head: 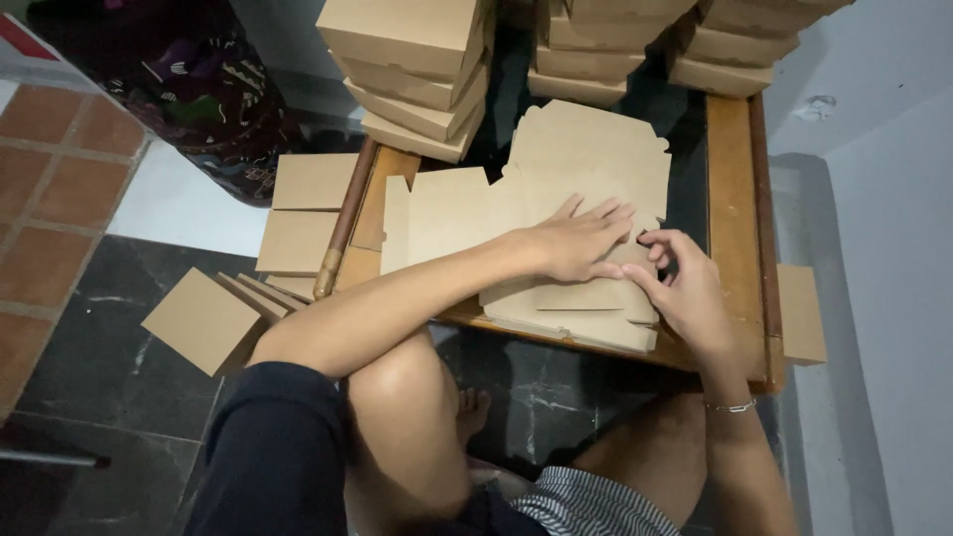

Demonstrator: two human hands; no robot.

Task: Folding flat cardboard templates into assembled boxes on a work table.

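pressing flat with the left hand point(581, 243), fingers spread on the top flat cardboard blank point(556, 213), stack running long away toward the folded boxes point(417, 69). pinching a corner flap just right of that palm with the right hand point(685, 288), fingertips curled on the blank's near edge, above the wooden table point(735, 199).

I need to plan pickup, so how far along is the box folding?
Done: folded brown boxes stand stacked at the table's far end. In hand: the left hand presses the top flat cardboard blank while the right hand bends a flap at its edge. Left: a pile of blanks beneath it, plus flat cardboard pieces on the floor.
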